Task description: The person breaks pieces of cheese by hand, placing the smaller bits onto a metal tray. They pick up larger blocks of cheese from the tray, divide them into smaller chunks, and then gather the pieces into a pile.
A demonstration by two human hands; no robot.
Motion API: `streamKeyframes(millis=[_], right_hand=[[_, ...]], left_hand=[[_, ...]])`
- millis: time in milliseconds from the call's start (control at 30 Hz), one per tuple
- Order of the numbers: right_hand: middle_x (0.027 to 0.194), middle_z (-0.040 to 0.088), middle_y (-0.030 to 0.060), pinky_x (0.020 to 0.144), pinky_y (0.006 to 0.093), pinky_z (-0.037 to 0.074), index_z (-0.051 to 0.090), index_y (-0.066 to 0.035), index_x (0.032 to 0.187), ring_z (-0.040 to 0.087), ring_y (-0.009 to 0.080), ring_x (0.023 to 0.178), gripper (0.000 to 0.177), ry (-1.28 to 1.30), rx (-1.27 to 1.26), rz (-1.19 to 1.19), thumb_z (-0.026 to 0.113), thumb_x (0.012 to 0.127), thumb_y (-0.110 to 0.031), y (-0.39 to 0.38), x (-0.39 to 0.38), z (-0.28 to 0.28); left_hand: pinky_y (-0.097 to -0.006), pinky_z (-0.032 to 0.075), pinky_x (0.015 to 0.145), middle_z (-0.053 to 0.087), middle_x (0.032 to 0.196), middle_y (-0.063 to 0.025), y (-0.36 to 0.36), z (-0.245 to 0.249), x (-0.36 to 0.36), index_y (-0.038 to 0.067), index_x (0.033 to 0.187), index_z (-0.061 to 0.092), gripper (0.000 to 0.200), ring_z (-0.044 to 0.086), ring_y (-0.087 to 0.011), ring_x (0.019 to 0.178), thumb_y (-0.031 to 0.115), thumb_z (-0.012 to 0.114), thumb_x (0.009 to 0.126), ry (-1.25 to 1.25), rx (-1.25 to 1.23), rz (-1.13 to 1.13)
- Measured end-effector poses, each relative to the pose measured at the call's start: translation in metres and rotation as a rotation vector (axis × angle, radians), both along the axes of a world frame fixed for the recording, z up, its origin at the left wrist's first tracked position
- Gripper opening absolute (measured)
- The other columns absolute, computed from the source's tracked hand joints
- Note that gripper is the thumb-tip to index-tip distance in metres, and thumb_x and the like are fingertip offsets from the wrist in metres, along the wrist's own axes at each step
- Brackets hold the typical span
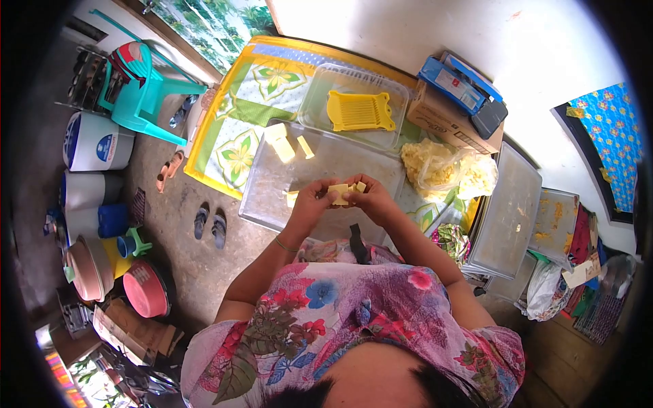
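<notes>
Dark hair [445,391] and floral blouse [340,313] nearest; past them, left hand [307,202] and right hand [373,198] both pinched shut on pale yellow cut sticks [338,194], held just above clear tray [326,163]. Likely light, soft, easily snapped: best gripped gently on flat sides, not ends.

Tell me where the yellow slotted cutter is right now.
In the head view, the yellow slotted cutter lies in a clear tray at top centre, left of the cardboard box, beyond the held yellow pieces.
</notes>
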State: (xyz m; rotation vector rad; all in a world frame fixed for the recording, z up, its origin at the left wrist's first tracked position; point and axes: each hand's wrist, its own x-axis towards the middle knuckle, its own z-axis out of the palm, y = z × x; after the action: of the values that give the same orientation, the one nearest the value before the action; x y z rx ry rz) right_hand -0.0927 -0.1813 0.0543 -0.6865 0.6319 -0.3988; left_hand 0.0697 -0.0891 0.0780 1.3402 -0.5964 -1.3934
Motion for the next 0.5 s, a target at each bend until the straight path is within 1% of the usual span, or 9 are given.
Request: streamKeyframes(millis=[67,167,267,367,500], right_hand=[[0.091,0.062,0.0067,0.070,0.0279,0.052,0.056,-0.004,0.098,0.062,0.0156,0.081,0.025,0.110,-0.133,-0.019,0.070,0.077,-0.004,0.002,0.004,0.009],[0.089,0.062,0.0080,0.066,0.0267,0.053,0.056,-0.002,0.097,0.062,0.0152,0.078,0.025,0.162,-0.205,-0.052,0.070,0.075,-0.003,0.001,0.008,0.006],[0.088,0.063,0.0083,0.066,0.0264,0.053,0.056,-0.002,0.096,0.062,0.0157,0.077,0.026,0.199,-0.239,-0.049,0.070,0.075,-0.004,-0.001,0.009,0.004],[0.091,0.062,0.0076,0.072,0.0295,0.053,0.054,-0.003,0.096,0.062,0.0156,0.080,0.026,0.223,-0.226,-0.039,0.070,0.076,-0.002,-0.003,0.008,0.007],[0.091,0.061,0.0066,0.075,0.0297,0.052,0.052,-0.004,0.097,0.061,0.0146,0.081,0.026,0.150,-0.157,-0.071,0.068,0.076,-0.002,0.000,0.008,0.010]], left_hand=[[-0.0264,0.050,0.080,0.062,0.099,-0.0090,0.001,0.010,-0.002,-0.005,0.117,0.054,0.034,0.060,-0.0128,0.090,0.007,0.061,0.086,-0.125,0.003,-0.029],[-0.0256,0.050,0.081,0.062,0.101,-0.0095,0.003,0.002,0.001,-0.005,0.119,0.053,0.036,0.060,-0.0131,0.090,0.007,0.061,0.086,-0.138,-0.010,-0.039],[-0.0251,0.050,0.081,0.062,0.103,-0.0103,0.003,-0.001,0.002,-0.006,0.119,0.053,0.037,0.060,-0.0135,0.091,0.005,0.061,0.085,-0.126,-0.012,-0.031],[-0.0256,0.050,0.081,0.063,0.102,-0.0104,0.001,0.010,0.003,-0.006,0.119,0.053,0.037,0.060,-0.0133,0.090,0.004,0.061,0.085,-0.139,-0.009,-0.030],[-0.0264,0.051,0.080,0.063,0.100,-0.0096,-0.003,0.009,0.005,-0.005,0.116,0.054,0.034,0.060,-0.0129,0.089,0.005,0.062,0.084,0.046,0.014,0.036]])
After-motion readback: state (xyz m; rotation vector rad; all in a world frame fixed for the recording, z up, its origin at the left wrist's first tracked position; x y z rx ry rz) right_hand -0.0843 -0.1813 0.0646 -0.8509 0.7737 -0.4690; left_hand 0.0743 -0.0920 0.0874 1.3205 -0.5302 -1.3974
